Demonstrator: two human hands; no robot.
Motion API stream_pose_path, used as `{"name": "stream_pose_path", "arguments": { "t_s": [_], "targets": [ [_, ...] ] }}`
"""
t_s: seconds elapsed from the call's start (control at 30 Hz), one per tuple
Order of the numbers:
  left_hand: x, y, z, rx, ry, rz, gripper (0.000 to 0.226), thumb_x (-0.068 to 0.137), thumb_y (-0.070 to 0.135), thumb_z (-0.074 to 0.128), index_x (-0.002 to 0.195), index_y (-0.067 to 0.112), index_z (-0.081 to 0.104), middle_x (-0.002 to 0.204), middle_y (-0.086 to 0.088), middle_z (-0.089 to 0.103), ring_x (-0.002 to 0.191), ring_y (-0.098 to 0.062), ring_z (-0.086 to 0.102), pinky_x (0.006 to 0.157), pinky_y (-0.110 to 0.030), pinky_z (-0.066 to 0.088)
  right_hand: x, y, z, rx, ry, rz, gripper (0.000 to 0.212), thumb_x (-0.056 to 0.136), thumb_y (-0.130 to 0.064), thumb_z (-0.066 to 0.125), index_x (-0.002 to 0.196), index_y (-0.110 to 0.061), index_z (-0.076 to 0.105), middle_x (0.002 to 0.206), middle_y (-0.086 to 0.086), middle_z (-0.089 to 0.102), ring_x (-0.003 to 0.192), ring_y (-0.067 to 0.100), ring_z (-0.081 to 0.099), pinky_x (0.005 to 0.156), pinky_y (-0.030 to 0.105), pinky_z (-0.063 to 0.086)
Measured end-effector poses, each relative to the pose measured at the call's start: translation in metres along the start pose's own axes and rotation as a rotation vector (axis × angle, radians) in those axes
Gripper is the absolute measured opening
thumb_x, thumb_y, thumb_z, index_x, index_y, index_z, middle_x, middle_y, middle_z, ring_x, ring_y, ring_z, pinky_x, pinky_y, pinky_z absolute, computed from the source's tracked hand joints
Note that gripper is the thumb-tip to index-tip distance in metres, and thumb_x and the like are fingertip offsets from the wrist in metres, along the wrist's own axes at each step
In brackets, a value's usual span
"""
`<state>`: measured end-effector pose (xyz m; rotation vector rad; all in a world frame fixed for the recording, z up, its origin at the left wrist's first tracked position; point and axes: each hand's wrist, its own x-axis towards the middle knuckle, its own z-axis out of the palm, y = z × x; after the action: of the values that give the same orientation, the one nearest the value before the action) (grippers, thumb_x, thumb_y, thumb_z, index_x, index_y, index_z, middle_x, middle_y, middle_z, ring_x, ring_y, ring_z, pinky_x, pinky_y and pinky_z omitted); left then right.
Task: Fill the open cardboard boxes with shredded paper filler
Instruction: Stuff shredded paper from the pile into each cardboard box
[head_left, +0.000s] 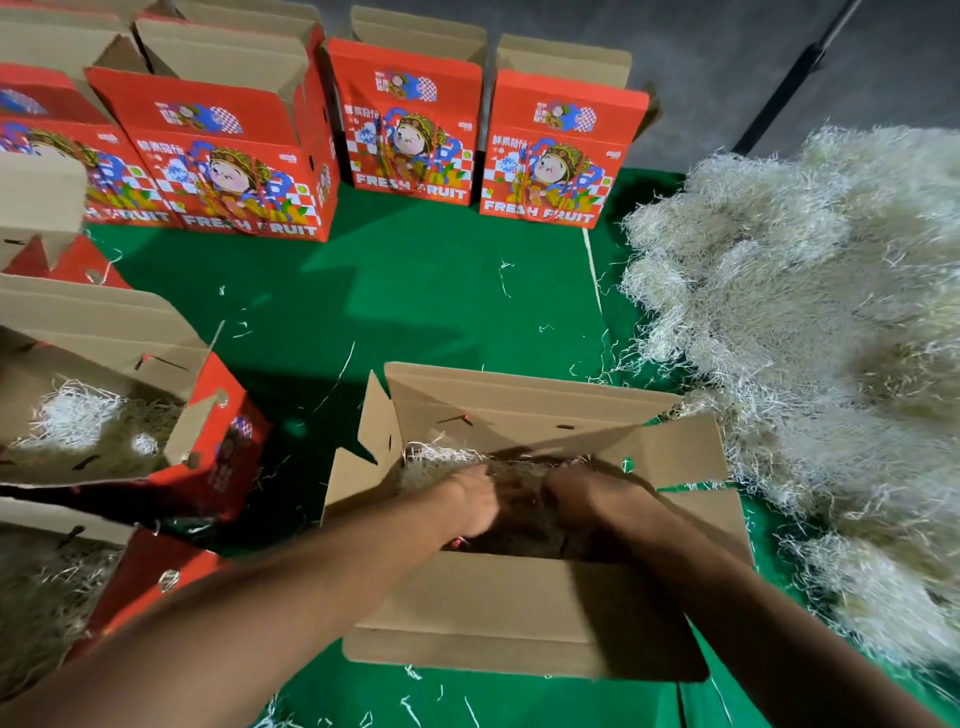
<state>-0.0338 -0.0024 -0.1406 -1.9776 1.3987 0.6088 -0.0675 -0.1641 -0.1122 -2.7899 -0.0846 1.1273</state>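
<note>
Both grips (524, 499) atop filler (441, 460) (boxed)

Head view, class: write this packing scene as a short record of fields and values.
surface: green mat
box being filled: open box, nearest the camera
left hand: inside the box, on filler; grip unclear
right hand: inside the box, on filler; grip unclear
filler supply: big pile at right
filled boxes: two at left, filler inside
waiting boxes: red boxes upright in a row behind, flaps open
loose strands: scattered on the mat
</note>
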Motion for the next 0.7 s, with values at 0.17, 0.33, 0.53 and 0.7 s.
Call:
{"name": "stream_pose_path", "arguments": {
  "t_s": [0.17, 0.33, 0.53, 0.7],
  "targets": [
    [0.003, -0.001, -0.008, 0.072, -0.014, 0.015, 0.035, 0.105, 0.015, 0.035, 0.126, 0.008, 0.061, 0.143, -0.009, 0.054, 0.139, -0.022, 0.038, 0.12, -0.04, 0.019, 0.007, 0.001, 0.001, 0.02, -0.071, -0.094, 0.043, 0.096, -0.023, 0.057, 0.139, -0.021, 0.054, 0.135, 0.007, 0.06, 0.121, 0.028, 0.058, 0.101, 0.029, 0.043],
    [0.003, -0.007, -0.005, 0.036, -0.034, -0.032, 0.03, 0.101, 0.012, 0.039, 0.122, 0.004, 0.059, 0.163, -0.017, 0.018, 0.153, -0.025, -0.001, 0.122, -0.045, 0.005, 0.01, -0.004, 0.011, -0.241, -0.118, -0.016, 0.068, 0.097, -0.028, 0.06, 0.155, -0.017, 0.026, 0.144, 0.014, 0.052, 0.13, 0.034, 0.051, 0.101, 0.041, 0.047],
    [-0.027, -0.03, -0.005, -0.269, -0.102, -0.135, 0.038, 0.1, 0.01, 0.05, 0.137, 0.007, 0.054, 0.158, -0.012, 0.032, 0.149, -0.028, 0.016, 0.119, -0.048, 0.022, 0.008, -0.017, -0.013, -0.453, -0.115, 0.059, 0.05, 0.092, -0.051, 0.058, 0.132, -0.021, 0.059, 0.139, 0.004, 0.059, 0.128, 0.026, 0.055, 0.104, 0.041, 0.045],
    [-0.049, -0.04, -0.024, -0.401, 0.05, -0.215, 0.032, 0.092, 0.008, 0.057, 0.123, 0.01, 0.062, 0.131, -0.008, 0.049, 0.13, -0.03, 0.043, 0.101, -0.047, 0.043, 0.005, -0.024, -0.023, -0.438, 0.181, 0.066, 0.025, 0.099, -0.017, 0.053, 0.119, -0.018, 0.068, 0.122, 0.005, 0.068, 0.116, 0.025, 0.063, 0.093, 0.037, 0.053]
  ]
}}
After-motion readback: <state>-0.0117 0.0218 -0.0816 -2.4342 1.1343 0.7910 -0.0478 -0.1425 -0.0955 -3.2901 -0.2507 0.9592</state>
